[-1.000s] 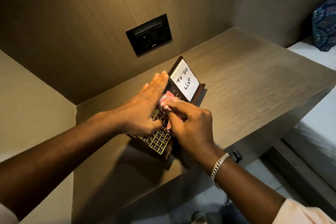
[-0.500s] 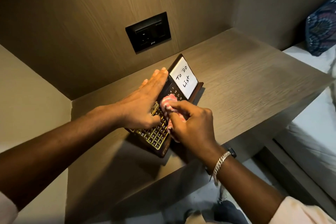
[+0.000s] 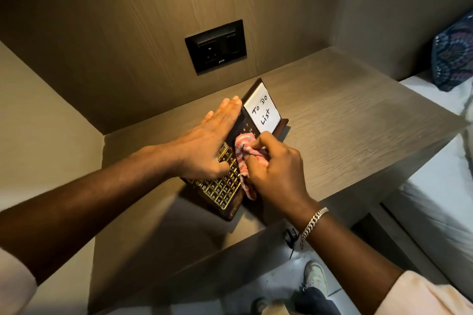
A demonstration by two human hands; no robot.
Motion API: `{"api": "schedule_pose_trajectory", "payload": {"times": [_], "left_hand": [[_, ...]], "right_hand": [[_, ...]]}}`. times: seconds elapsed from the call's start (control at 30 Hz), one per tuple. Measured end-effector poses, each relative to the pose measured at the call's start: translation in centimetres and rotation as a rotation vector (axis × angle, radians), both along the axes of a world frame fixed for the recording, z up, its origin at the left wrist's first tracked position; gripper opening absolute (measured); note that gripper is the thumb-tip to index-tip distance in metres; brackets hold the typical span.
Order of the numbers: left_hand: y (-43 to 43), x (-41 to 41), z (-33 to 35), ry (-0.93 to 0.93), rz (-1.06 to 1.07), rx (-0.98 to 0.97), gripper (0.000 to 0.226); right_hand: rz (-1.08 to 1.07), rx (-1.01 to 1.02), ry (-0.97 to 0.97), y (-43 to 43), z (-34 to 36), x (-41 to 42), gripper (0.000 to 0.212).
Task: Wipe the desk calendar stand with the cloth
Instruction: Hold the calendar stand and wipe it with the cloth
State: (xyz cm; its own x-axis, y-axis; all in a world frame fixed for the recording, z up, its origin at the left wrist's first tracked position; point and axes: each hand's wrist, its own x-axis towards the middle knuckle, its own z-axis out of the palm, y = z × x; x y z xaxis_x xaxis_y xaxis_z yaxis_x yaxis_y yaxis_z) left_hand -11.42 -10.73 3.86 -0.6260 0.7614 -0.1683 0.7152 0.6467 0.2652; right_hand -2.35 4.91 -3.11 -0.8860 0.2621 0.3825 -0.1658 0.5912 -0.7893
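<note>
Right hand [image 3: 277,169], clamped on cloth [image 3: 244,151], is working up calendar stand [image 3: 225,194] toward note; flat, fingers-extended left hand [image 3: 210,140] steadying—wiping ongoing.

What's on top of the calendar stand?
The left hand lies flat on the stand; the right hand presses a cloth there. A note stands on it. Covered numbers can't be seen.

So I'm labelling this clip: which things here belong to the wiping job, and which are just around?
In the job:
desk calendar stand
cloth
right hand gripping the cloth
left hand steadying the stand

Just around:
wall socket plate
patterned cushion
bed sheet
bracelet
</note>
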Motion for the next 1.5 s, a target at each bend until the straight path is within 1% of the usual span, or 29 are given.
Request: {"api": "schedule_pose_trajectory", "payload": {"times": [0.07,0.1,0.13,0.2,0.3,0.37,0.43,0.5,0.57,0.63,0.7,0.77,0.87,0.97,1.0,1.03,1.07,1.13,1.2,1.23,1.27,1.3,1.33,1.37,1.4,1.43,1.5], "left_hand": [[0.0,0.1,0.1,0.008,-0.002,-0.006,0.116],[0.1,0.0,0.1,0.016,-0.005,-0.009,0.116],[0.0,0.0,0.1,0.023,-0.006,-0.011,0.116],[0.0,0.0,0.2,0.032,-0.011,-0.019,0.116],[0.0,-0.1,0.2,0.028,-0.007,-0.023,0.116],[0.0,0.0,0.2,0.026,-0.001,-0.014,0.116],[0.0,0.1,0.2,0.013,0.007,-0.010,0.116],[0.1,0.2,0.2,0.001,0.012,-0.004,0.116],[0.1,0.2,0.2,-0.001,0.015,0.002,0.117],[0.0,0.3,0.3,0.013,0.015,0.003,0.117],[0.0,0.3,0.3,0.029,0.013,0.000,0.116],[0.0,0.3,0.3,0.035,0.015,0.002,0.116],[0.1,0.3,0.1,0.025,0.018,0.006,0.117],[0.2,0.3,0.1,0.023,0.028,0.014,0.118],[0.2,0.4,0.1,0.024,0.034,0.017,0.118],[0.1,0.4,0.1,0.030,0.043,0.013,0.119],[0.0,0.5,0.2,0.045,0.050,0.001,0.119],[-0.2,0.5,0.4,0.089,0.057,-0.040,0.118],[0.0,0.6,0.7,0.128,0.048,-0.087,0.117],[0.3,0.6,0.9,0.141,0.040,-0.113,0.117],[0.5,0.6,1.1,0.149,0.033,-0.138,0.117],[0.8,0.5,1.4,0.150,0.028,-0.161,0.116],[1.1,0.6,1.6,0.146,0.035,-0.179,0.116],[1.4,0.8,1.8,0.137,0.051,-0.193,0.116],[1.7,0.9,2.0,0.127,0.071,-0.203,0.116],[1.9,1.1,2.1,0.122,0.095,-0.210,0.115],[2.3,1.5,2.3,0.127,0.139,-0.220,0.111]], "right_hand": [[0.004,-0.139,0.013,0.2,0.2,-0.1,0.007],[0.005,-0.155,0.045,0.3,0.4,-0.4,0.006],[0.003,-0.125,0.084,0.4,0.6,-0.8,0.005],[-0.016,0.001,0.119,0.6,0.8,-1.5,0.011],[-0.037,0.173,0.084,0.9,0.1,-1.4,0.013],[-0.067,0.225,0.089,0.6,-0.4,-1.0,0.013],[-0.071,0.168,0.097,-0.1,-0.5,-0.5,0.014],[-0.022,0.024,0.111,-0.7,-0.4,-0.1,0.016],[0.013,-0.051,0.151,-1.0,0.0,0.0,0.018],[0.047,-0.023,0.226,-0.9,0.7,-0.6,0.022],[0.059,0.067,0.261,-0.6,1.3,-1.3,0.029],[0.028,0.154,0.219,0.2,1.1,-1.7,0.031],[0.001,0.235,0.092,0.6,0.2,-0.9,0.021],[-0.047,0.260,0.077,-0.3,0.1,-0.3,0.020],[-0.037,0.225,0.067,-0.5,0.2,-0.1,0.019],[-0.003,0.150,0.037,-0.6,0.3,0.1,0.016],[0.038,0.035,-0.015,-0.4,0.4,0.2,0.011],[0.098,-0.281,-0.155,0.6,0.8,0.0,0.007],[0.132,-0.616,-0.281,2.6,1.5,-0.4,0.011],[0.143,-0.749,-0.334,4.0,1.9,-0.7,0.013],[0.147,-0.841,-0.370,5.6,2.3,-1.0,0.012],[0.139,-0.883,-0.383,7.3,2.6,-1.4,0.012],[0.135,-0.863,-0.383,9.3,3.0,-1.8,0.013],[0.135,-0.788,-0.363,11.4,3.4,-2.3,0.013],[0.137,-0.665,-0.326,13.5,3.7,-2.7,0.014],[0.145,-0.500,-0.276,15.7,4.0,-3.2,0.014],[0.162,-0.087,-0.182,19.5,4.2,-4.2,0.014]]}}
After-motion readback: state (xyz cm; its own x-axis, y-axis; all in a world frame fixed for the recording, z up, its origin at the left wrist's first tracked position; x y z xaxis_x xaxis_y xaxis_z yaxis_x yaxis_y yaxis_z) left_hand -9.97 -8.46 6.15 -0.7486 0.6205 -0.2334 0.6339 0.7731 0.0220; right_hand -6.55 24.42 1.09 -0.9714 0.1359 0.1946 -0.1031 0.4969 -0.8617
